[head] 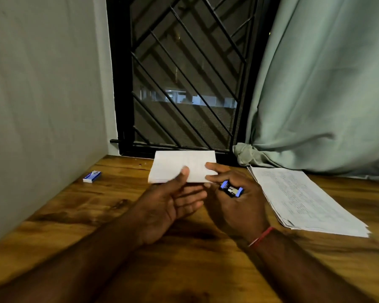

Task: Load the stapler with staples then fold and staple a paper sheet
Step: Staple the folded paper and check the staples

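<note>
A folded white paper sheet (179,162) is raised at the far edge of the wooden table (79,206), its top edge against the window frame. My right hand (234,206) grips a small black stapler with blue ends (231,189) in its curled fingers. The forefinger and thumb of that hand pinch the paper's right edge. My left hand (171,204) is palm up with straight, relaxed fingers just in front of the paper's near edge. Its blurred thumb lies over the paper's face. A small blue and white staple box (92,176) lies at the left by the wall.
A stack of printed sheets (304,197) lies on the table to the right, under a green curtain (315,84). A barred window (184,73) stands behind the table and a grey wall (42,95) runs along the left.
</note>
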The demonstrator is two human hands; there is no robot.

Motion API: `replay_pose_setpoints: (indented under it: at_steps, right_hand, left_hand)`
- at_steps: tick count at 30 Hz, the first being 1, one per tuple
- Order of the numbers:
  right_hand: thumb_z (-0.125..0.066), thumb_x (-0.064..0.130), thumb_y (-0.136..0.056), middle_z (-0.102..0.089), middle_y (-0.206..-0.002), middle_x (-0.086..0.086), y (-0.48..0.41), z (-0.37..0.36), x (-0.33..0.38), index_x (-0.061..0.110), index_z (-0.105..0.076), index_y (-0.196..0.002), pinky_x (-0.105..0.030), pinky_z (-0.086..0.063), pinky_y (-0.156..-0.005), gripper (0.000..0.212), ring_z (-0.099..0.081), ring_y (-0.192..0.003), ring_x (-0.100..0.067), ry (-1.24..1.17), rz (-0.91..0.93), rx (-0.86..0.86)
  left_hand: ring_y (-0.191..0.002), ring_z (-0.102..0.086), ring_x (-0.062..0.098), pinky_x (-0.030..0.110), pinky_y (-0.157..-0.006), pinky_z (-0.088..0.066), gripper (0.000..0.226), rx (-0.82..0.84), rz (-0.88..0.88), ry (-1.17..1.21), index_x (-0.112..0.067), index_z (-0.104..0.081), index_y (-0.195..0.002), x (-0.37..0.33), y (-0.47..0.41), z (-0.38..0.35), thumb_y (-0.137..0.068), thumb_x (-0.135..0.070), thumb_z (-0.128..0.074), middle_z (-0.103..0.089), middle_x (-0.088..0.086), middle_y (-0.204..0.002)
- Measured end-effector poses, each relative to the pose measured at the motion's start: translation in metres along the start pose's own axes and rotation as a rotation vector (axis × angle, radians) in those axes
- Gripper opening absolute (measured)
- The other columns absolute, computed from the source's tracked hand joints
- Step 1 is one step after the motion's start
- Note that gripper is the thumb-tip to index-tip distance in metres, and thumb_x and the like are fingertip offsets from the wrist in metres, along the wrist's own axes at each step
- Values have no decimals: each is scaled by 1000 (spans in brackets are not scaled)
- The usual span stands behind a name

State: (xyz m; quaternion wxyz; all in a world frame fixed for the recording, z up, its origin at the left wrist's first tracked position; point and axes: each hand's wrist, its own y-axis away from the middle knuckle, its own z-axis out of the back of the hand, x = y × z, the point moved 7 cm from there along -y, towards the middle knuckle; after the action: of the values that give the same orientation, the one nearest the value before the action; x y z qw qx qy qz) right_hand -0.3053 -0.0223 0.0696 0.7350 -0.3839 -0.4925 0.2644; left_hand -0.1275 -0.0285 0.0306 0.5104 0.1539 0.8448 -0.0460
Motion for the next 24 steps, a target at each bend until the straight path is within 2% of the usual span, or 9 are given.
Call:
replay_pose_setpoints:
  at_steps: [2, 5, 6, 8, 9, 11, 18, 22, 24]
  right_hand:
    - [-79, -14, -87, -77, -136, 6, 2, -6, -3, 15, -85, -104, -31, -57, -110, 34, -72, -128, -9, -4, -36, 87]
    - [-77, -10, -92, -70, -149, 7, 1, -9, -8, 23, -82, -121, -32, -55, -114, 44, -66, -136, -7, -35, -136, 122]
    - [-79, -3, -95, -73, -144, 3, 0, -7, -12, 27, -80, -128, -32, -60, -107, 45, -71, -126, -8, -90, -215, 91]
    - [-80, 6, -98, -82, -118, -4, 2, -1, -20, 29, -77, -133, -23, -62, -66, 42, -76, -81, -10, -259, -451, -23]
    - [-81, 10, -98, -83, -103, -3, 6, -4, -25, 27, -78, -130, -21, -53, -50, 37, -69, -63, -12, -364, -569, -57]
    - [-85, 18, -94, -75, -75, 0, 16, -15, -30, 22, -81, -123, -22, -37, -39, 30, -55, -48, -13, -498, -736, -40]
    - [-90, 22, -89, -56, -59, -4, 23, -26, -36, 14, -84, -104, -21, -32, -39, 18, -41, -42, -11, -467, -844, 54]
    - [-88, 22, -91, -63, -66, -4, 17, -20, -40, 11, -80, -110, -21, -32, -41, 24, -42, -46, -10, -453, -832, 9]
    - [-87, 36, -92, -67, -74, -5, 18, -25, -42, 14, -75, -105, -23, -31, -45, 28, -42, -50, -12, -492, -886, 49]
  left_hand:
    - [-99, -83, 27, 39, -92, -66, 34, -102, -71, -6, -7, -73, -120, -3, 0, 4, -90, -22, -79, -83, 18, -111]
    - [-86, -83, 23, 36, -82, -67, 31, -229, -146, -16, -5, -76, -116, -7, -1, 20, -86, -9, -86, -84, 16, -102]
    - [-86, -82, 24, 40, -87, -66, 31, -253, -178, -32, -9, -75, -115, -10, -1, 25, -86, -9, -86, -84, 15, -101]
    - [-90, -82, 25, 46, -95, -64, 32, -264, -231, -80, -15, -74, -115, -16, 1, 27, -86, -11, -87, -84, 13, -102]
    - [-92, -83, 26, 48, -98, -64, 35, -261, -249, -100, -16, -73, -117, -18, 2, 26, -85, -12, -88, -84, 12, -103]
    - [-95, -83, 28, 48, -98, -63, 39, -259, -279, -126, -18, -72, -119, -20, 4, 24, -84, -14, -89, -85, 11, -103]
    - [-94, -83, 32, 45, -91, -66, 36, -262, -321, -217, -21, -75, -115, -20, 5, 22, -83, -18, -92, -85, 10, -99]
    - [-96, -81, 43, 54, -97, -64, 26, -281, -366, -213, -13, -79, -108, -24, 7, 26, -85, -14, -91, -84, 19, -97]
    - [-95, -81, 42, 53, -96, -65, 25, -300, -371, -215, -12, -79, -107, -24, 7, 26, -85, -14, -91, -84, 19, -96]
